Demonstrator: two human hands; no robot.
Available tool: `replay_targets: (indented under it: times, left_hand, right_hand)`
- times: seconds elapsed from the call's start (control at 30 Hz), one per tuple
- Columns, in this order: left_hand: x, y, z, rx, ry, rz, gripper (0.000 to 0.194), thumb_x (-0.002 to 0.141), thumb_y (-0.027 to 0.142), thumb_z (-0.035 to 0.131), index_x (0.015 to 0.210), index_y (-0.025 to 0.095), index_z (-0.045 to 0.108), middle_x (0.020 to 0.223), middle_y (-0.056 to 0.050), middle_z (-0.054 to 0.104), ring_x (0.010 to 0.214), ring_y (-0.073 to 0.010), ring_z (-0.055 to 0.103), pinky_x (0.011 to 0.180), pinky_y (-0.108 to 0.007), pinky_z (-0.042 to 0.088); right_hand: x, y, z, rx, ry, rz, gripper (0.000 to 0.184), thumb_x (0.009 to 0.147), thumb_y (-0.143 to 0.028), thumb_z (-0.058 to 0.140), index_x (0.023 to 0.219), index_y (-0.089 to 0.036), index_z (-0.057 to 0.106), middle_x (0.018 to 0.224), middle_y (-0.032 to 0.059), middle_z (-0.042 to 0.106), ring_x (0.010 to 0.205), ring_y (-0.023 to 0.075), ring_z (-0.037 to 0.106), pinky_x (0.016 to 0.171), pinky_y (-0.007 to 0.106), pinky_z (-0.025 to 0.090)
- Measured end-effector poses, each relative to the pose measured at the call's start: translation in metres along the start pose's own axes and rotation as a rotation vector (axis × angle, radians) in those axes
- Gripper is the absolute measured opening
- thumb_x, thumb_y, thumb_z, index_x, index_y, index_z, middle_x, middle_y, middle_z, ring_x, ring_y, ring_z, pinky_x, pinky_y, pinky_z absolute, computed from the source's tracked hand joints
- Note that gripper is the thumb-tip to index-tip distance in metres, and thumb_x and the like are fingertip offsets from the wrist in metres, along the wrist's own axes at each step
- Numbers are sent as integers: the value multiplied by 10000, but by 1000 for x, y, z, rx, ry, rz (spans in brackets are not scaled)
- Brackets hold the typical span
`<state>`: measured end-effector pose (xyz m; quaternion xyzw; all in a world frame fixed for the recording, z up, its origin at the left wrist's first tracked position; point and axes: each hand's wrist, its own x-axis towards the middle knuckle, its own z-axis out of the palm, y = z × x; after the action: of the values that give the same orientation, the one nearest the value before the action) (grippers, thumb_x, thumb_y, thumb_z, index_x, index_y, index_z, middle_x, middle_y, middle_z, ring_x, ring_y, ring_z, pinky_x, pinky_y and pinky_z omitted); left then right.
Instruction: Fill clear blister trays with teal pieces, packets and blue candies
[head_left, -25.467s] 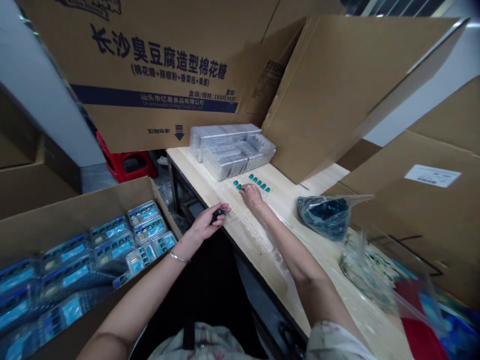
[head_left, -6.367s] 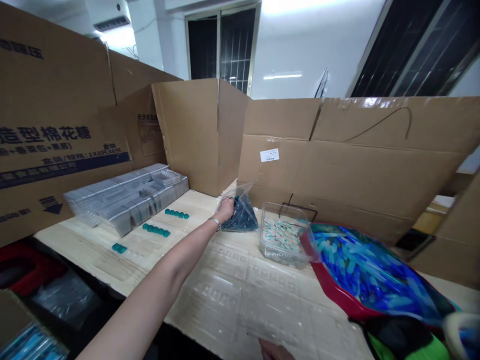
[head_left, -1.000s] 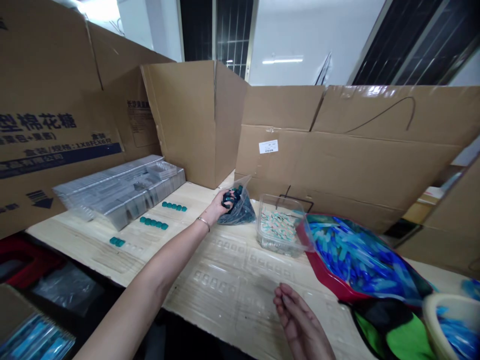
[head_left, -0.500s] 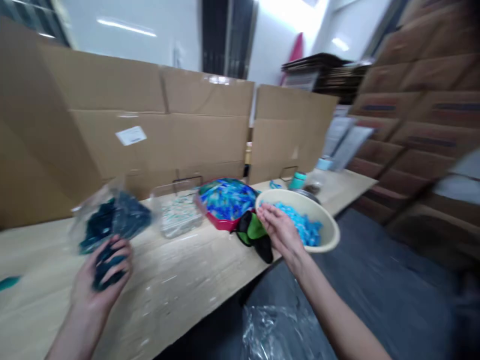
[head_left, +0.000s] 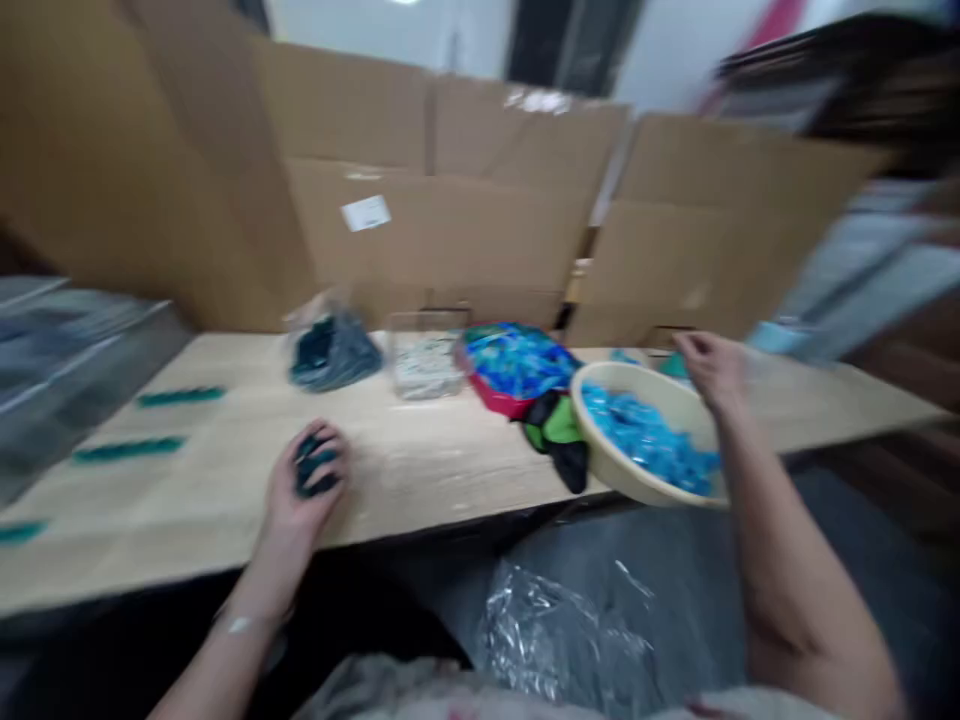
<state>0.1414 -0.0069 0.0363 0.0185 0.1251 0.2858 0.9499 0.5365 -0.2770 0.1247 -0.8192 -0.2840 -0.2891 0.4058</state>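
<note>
My left hand is closed around a bunch of small dark teal pieces, just above the front part of the table. Behind it stands an open clear plastic bag with more dark teal pieces. My right hand is raised over the far right rim of a cream basin, fingertips pinched together. Blur hides whether anything is between them. Light blue pieces lie in the basin. A teal-lidded item is partly hidden beyond the right hand.
Dark green strips lie in separate rows at the left, beside stacked grey plastic-wrapped material. A clear box and a red tray of blue pieces stand mid-table. A black-and-green item touches the basin. Cardboard panels line the back.
The view has swung left and downward. My right hand has moved from the basin's left side to its far right side. My left hand, still gripping the teal pieces, is farther from the bag.
</note>
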Motion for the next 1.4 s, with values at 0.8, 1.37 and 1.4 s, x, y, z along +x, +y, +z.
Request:
replay_targets:
  times: [0.8, 1.37, 1.4]
  left_hand:
    - [-73, 99, -68, -159, 43, 674, 119, 828, 175, 437, 745, 153, 520, 608, 18, 466, 390, -22, 330, 344, -140, 285]
    - [-109, 90, -79, 369, 207, 690, 325, 671, 315, 677, 935, 174, 552, 678, 40, 463, 443, -6, 387, 304, -88, 158]
    - [-108, 89, -78, 431, 244, 731, 346, 664, 340, 679, 943, 179, 554, 668, 43, 463, 437, -8, 383, 309, -93, 159]
  right_hand:
    - [-316, -366, 160, 1199, -1110, -160, 156, 764, -256, 600, 914, -216, 576, 905, 47, 633, 810, 168, 597, 758, 335, 495]
    - [-319, -409, 198, 1460, -1257, 477, 211, 662, -309, 701, 783, -179, 588, 651, -23, 597, 560, 93, 547, 625, 250, 477]
    - [-321, -411, 198, 1479, -1261, 496, 225, 660, -302, 702, 816, -182, 592, 667, -24, 604, 562, 91, 553, 622, 247, 478]
